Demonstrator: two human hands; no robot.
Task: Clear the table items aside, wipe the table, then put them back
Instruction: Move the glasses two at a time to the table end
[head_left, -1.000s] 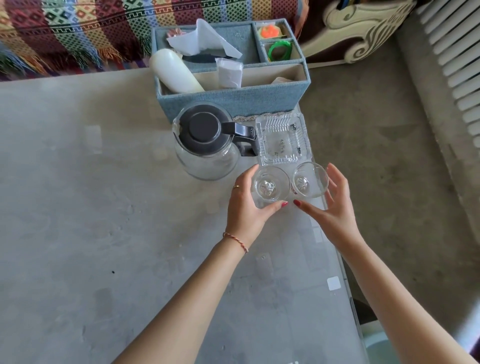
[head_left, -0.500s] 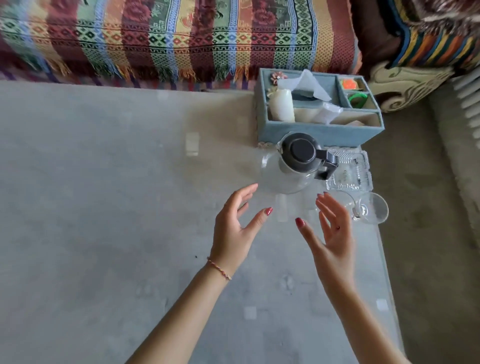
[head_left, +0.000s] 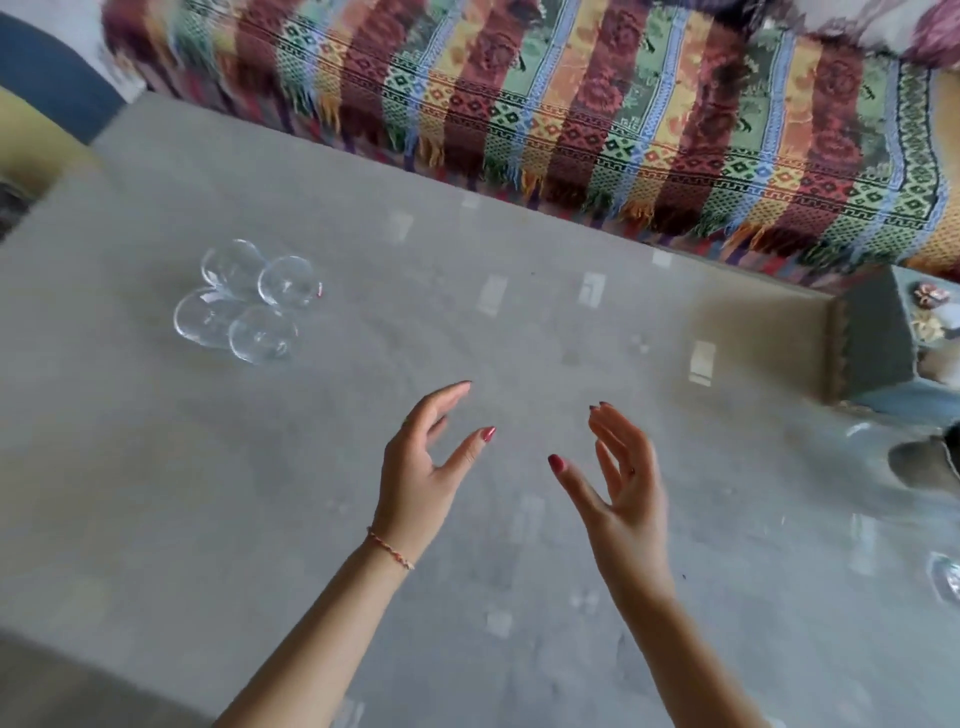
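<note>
Several clear drinking glasses (head_left: 244, 301) stand clustered on the glass table (head_left: 130, 467) at the left. My left hand (head_left: 423, 467) and my right hand (head_left: 615, 483) hover side by side over the table's middle, fingers apart, holding nothing. At the right edge the blue-grey organizer box (head_left: 872, 338) shows partly. Below it is the dark lid of the glass kettle (head_left: 924, 462), blurred and cut off. A sliver of another glass (head_left: 948, 584) shows at the far right.
A sofa with a striped patterned throw (head_left: 571, 104) runs along the table's far side. A dark blue and yellow object (head_left: 47, 93) lies beyond the table's far left corner.
My view has swung left: the box, kettle and two glasses slid to the right edge and the glass cluster came into view. Both hands left the two glasses and stay open.
</note>
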